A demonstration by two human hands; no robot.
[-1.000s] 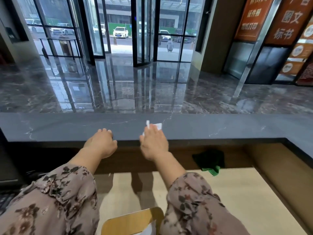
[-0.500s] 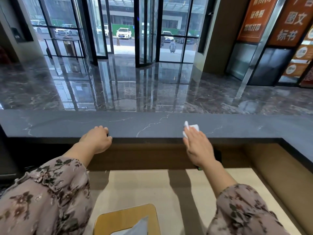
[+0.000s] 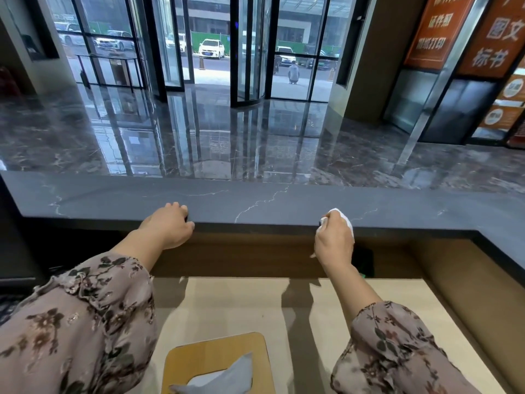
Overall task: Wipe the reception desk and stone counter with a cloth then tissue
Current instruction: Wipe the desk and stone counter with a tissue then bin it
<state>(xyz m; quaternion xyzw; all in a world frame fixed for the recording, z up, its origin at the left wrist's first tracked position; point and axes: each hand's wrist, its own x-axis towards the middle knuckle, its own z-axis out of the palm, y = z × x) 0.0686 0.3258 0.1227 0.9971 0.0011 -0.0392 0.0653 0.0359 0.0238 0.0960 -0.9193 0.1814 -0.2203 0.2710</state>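
A dark grey stone counter (image 3: 119, 200) with thin white veins runs across the view. My right hand (image 3: 335, 241) grips a crumpled white tissue (image 3: 342, 216) against the counter's near edge, right of centre. My left hand (image 3: 167, 227) rests on the same edge further left, fingers curled over the rim, holding no cloth or tissue. Below lies the pale reception desk (image 3: 241, 305). A dark green cloth (image 3: 366, 263) lies at the back of the desk, mostly hidden behind my right wrist.
A wooden tissue box (image 3: 216, 354) with a tissue sticking out stands at the desk's near edge. The counter turns toward me at the right (image 3: 508, 240), above a brown side panel. A polished marble lobby floor (image 3: 255, 137) and glass doors lie beyond.
My right hand has slid the tissue rightward along the counter edge and drawn it back to the rim. My left hand stays on the edge. The green cloth is now mostly hidden.
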